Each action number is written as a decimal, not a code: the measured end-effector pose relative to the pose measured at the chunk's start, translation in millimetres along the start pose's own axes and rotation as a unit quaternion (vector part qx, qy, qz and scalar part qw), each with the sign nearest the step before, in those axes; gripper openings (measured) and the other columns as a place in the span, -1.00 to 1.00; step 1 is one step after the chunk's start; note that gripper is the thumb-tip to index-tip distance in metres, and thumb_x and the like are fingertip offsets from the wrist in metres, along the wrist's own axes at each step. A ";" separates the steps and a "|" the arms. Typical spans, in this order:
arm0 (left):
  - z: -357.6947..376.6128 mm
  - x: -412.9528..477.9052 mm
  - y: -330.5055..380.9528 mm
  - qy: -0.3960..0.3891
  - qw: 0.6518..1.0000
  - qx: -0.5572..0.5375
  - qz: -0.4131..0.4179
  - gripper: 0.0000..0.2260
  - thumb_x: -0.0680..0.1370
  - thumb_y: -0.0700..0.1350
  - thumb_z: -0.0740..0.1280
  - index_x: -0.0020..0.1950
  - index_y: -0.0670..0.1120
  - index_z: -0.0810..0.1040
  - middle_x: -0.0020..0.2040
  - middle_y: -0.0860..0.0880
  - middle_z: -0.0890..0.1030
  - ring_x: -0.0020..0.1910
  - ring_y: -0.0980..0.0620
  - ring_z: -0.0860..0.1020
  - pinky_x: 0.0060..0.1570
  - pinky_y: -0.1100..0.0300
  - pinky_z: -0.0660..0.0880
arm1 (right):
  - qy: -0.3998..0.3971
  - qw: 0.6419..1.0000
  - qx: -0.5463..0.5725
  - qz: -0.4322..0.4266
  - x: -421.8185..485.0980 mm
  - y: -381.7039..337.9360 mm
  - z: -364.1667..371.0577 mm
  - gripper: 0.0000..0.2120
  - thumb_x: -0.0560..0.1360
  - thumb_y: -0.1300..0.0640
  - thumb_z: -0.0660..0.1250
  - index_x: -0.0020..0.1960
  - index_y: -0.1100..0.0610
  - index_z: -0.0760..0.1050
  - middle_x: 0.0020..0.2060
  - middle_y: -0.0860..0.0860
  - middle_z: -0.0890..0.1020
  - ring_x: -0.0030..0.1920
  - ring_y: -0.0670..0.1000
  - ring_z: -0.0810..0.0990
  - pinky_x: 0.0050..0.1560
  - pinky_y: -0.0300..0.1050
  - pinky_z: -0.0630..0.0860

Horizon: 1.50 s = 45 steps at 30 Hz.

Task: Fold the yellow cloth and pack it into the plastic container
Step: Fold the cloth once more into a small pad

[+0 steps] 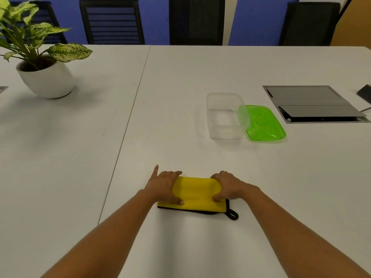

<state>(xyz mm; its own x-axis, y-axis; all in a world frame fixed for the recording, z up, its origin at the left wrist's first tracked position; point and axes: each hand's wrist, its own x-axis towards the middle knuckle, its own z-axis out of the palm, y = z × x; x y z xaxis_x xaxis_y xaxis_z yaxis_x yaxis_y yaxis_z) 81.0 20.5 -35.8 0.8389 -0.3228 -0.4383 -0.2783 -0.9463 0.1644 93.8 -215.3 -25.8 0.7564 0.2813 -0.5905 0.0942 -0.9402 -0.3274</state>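
Right then, your yellow cloth (193,194) lay folded into a thick oblong on the white tabletop (180,97), low in the view at about 6 o'clock. Your left hand (163,188) gripped its 9 o'clock end, fingers (173,173) curled over the far edge, thumb pressed on the near edge, and one finger pointing out straight toward 12 o'clock. Your right hand (227,187) clamped the 3 o'clock end the same way. A black loop (232,214) stuck out from the cloth's corner at 4 o'clock, clear of both hands. Well apart, up at 1 o'clock, the clear plastic container (225,117) stood open with nothing in it; its green lid (265,123) lay flat, touching it at 3 o'clock.
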 end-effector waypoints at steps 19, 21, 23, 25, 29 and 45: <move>-7.3 -37.8 -38.1 0.405 0.905 0.131 -0.019 -0.53 0.04 -0.43 0.50 -0.11 -0.22 0.50 -0.23 -0.17 0.63 -0.31 -0.16 0.60 -0.20 0.04 0.60 | 0.288 0.943 0.052 -0.159 4.0 -75.6 34.7 -0.48 0.49 0.42 0.06 0.43 0.15 0.24 0.46 0.16 0.24 0.43 0.18 0.26 0.38 -0.02 0.26; 20.1 -47.9 -41.0 0.367 0.919 0.147 0.006 -0.41 0.01 -0.42 0.54 -0.04 -0.23 0.40 -0.12 -0.26 0.68 -0.20 -0.24 0.67 -0.13 -0.03 0.63 | 0.228 0.956 0.014 -0.184 3.7 -69.6 57.0 -0.44 0.53 0.44 0.00 0.49 0.14 0.08 0.53 0.12 0.03 0.53 0.09 0.00 0.49 -0.15 0.02; 38.9 -56.8 -41.2 0.308 0.940 0.147 0.011 -0.38 0.01 -0.37 0.58 -0.04 -0.21 0.37 -0.02 -0.29 0.68 -0.07 -0.25 0.67 -0.11 -0.08 0.62 | 0.199 0.960 -0.009 -0.195 2.7 -64.8 75.2 -0.39 0.51 0.48 -0.01 0.50 0.14 0.01 0.53 0.11 -0.05 0.54 0.08 -0.10 0.50 -0.17 -0.05; 43.0 -61.2 -40.4 0.261 0.957 0.125 -0.007 -0.43 0.01 -0.32 0.58 -0.06 -0.21 0.46 0.02 -0.28 0.67 -0.01 -0.26 0.66 -0.08 -0.09 0.60 | 0.201 0.960 -0.016 -0.193 2.0 -63.9 86.3 -0.40 0.51 0.45 -0.01 0.50 0.15 0.00 0.52 0.13 -0.06 0.53 0.13 -0.13 0.52 -0.12 -0.09; 41.5 -67.2 -35.8 0.211 0.974 0.074 -0.024 -0.57 0.24 0.03 0.45 -0.06 -0.27 0.59 0.12 -0.33 0.62 0.07 -0.34 0.60 -0.03 -0.18 0.56 | 0.191 0.966 -0.017 -0.175 2.9 -67.9 95.0 -0.41 0.53 0.42 -0.01 0.51 0.14 -0.05 0.52 0.14 -0.12 0.52 0.17 -0.19 0.52 -0.03 -0.15; 52.6 -42.1 -11.6 0.194 0.968 -0.034 -0.156 0.02 0.16 0.33 -0.73 0.53 0.04 -0.13 0.57 0.04 -0.07 0.55 0.02 -0.07 0.51 0.00 -0.08 | 0.102 0.973 0.013 -0.205 6.3 -87.5 72.0 -0.49 0.60 0.28 0.04 0.51 0.14 -0.01 0.54 0.07 -0.04 0.54 0.03 -0.10 0.51 -0.12 -0.05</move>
<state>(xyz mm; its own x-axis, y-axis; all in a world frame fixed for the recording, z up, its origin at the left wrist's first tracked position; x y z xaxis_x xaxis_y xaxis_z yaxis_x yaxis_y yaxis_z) 24.3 44.3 -65.7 0.9933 0.0207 -0.1133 0.0366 -0.9894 0.1404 43.7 -117.4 -54.1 0.7715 0.5852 -0.2496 0.4007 -0.7517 -0.5239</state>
